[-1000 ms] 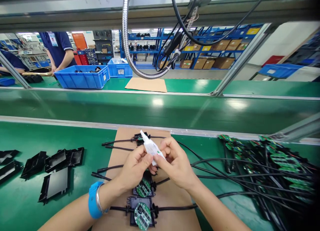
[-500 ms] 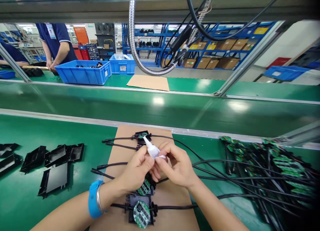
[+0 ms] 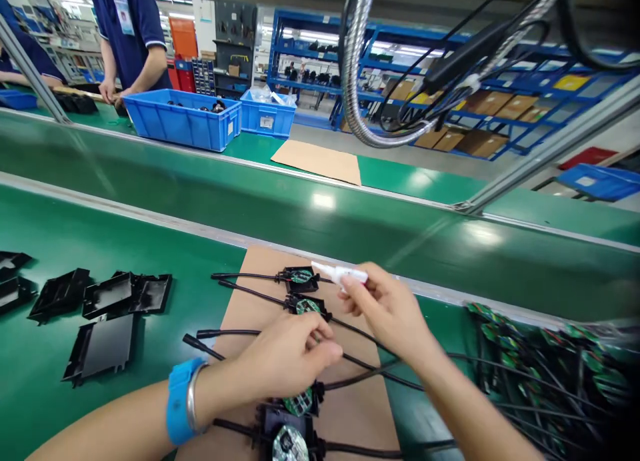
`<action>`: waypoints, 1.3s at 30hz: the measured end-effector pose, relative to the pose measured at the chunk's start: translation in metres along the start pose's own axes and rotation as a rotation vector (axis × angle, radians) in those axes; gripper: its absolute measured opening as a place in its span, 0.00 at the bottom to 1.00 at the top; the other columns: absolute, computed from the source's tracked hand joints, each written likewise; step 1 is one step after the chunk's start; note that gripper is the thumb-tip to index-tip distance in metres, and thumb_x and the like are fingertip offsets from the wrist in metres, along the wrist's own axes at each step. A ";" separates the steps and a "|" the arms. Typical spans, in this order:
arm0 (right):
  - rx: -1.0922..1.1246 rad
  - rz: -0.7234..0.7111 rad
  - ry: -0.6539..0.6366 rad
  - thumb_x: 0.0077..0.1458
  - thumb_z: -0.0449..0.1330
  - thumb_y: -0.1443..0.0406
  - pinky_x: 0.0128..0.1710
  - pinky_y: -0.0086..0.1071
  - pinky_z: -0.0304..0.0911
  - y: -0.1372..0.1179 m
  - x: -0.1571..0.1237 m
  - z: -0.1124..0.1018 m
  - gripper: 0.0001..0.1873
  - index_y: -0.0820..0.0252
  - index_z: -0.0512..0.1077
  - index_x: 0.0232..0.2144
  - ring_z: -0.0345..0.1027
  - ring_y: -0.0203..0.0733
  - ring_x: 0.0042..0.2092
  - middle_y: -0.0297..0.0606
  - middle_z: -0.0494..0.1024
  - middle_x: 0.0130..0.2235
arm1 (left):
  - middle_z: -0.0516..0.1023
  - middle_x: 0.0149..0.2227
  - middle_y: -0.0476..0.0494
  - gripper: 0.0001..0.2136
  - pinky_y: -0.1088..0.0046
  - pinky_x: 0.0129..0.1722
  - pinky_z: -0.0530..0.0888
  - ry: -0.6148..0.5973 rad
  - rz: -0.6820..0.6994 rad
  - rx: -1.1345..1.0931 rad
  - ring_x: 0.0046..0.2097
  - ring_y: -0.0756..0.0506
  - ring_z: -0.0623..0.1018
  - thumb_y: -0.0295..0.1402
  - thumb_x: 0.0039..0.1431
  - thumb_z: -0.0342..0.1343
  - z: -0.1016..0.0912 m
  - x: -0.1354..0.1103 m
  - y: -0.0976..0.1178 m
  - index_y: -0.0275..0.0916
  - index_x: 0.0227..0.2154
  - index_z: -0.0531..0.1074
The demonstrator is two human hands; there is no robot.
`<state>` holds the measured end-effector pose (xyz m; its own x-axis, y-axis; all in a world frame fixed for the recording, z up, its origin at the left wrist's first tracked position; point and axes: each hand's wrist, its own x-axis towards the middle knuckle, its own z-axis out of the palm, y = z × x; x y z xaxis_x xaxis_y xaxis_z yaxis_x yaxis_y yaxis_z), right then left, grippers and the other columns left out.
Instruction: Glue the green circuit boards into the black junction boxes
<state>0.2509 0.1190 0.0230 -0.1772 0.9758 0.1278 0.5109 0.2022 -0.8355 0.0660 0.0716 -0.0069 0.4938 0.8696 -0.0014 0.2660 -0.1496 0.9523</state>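
My right hand grips a small white glue bottle with a long tapered nozzle that points left. The nozzle tip is near the farthest black housing, which has a round green circuit board in it. My left hand hovers over the row of housings with its fingers curled; whatever they may hold is hidden. Just beyond it is a second circuit board in a housing, and below it another board is partly covered. Closest to me is a round board on an open housing.
Under the housings lies a cardboard sheet. Several black plastic shells are on the left of the green bench. A heap of boards and black cables is at right. Across the bench are blue bins and a co-worker.
The bottle has passed from both hands into my right hand, which moved right and up. My left hand has come away from it, lower down. The camera view has tilted.
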 end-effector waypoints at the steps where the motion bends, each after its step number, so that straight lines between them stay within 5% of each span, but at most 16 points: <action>1: -0.075 -0.023 -0.048 0.58 0.56 0.52 0.25 0.28 0.59 0.003 0.015 -0.007 0.16 0.58 0.67 0.31 0.62 0.35 0.26 0.31 0.68 0.25 | 0.76 0.42 0.42 0.08 0.62 0.46 0.73 0.008 0.054 0.196 0.44 0.42 0.75 0.34 0.61 0.53 -0.006 -0.002 0.000 0.36 0.41 0.71; 4: -0.250 -0.119 -0.158 0.58 0.56 0.52 0.23 0.27 0.51 0.008 0.056 -0.015 0.17 0.58 0.64 0.26 0.54 0.33 0.25 0.28 0.61 0.22 | 0.66 0.58 0.37 0.17 0.56 0.56 0.66 0.083 0.168 0.639 0.57 0.37 0.67 0.32 0.62 0.52 -0.015 -0.001 -0.008 0.34 0.52 0.66; 8: -0.393 -0.208 -0.333 0.59 0.53 0.54 0.23 0.28 0.47 0.001 0.087 -0.005 0.17 0.59 0.64 0.25 0.52 0.33 0.24 0.28 0.61 0.22 | 0.55 0.66 0.39 0.24 0.55 0.56 0.65 0.105 0.162 0.846 0.60 0.36 0.63 0.37 0.66 0.46 -0.012 0.010 -0.027 0.35 0.62 0.56; 18: -0.586 -0.391 -0.641 0.58 0.52 0.61 0.25 0.28 0.47 -0.009 0.111 0.015 0.11 0.60 0.63 0.25 0.53 0.32 0.23 0.31 0.66 0.23 | 0.54 0.66 0.39 0.24 0.60 0.59 0.59 0.084 0.265 0.925 0.64 0.38 0.59 0.38 0.70 0.36 -0.010 0.009 -0.046 0.31 0.63 0.54; 39: -0.655 -0.484 -0.717 0.57 0.50 0.64 0.25 0.29 0.47 -0.024 0.102 0.004 0.11 0.59 0.61 0.23 0.53 0.32 0.23 0.32 0.65 0.22 | 0.57 0.65 0.36 0.23 0.58 0.61 0.58 0.062 0.262 0.906 0.65 0.37 0.58 0.37 0.69 0.39 -0.010 0.009 -0.048 0.29 0.61 0.58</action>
<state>0.2172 0.2135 0.0544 -0.8222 0.5483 -0.1528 0.5669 0.7648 -0.3061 0.0495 0.0907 -0.0498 0.5909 0.7762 0.2199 0.7078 -0.6296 0.3204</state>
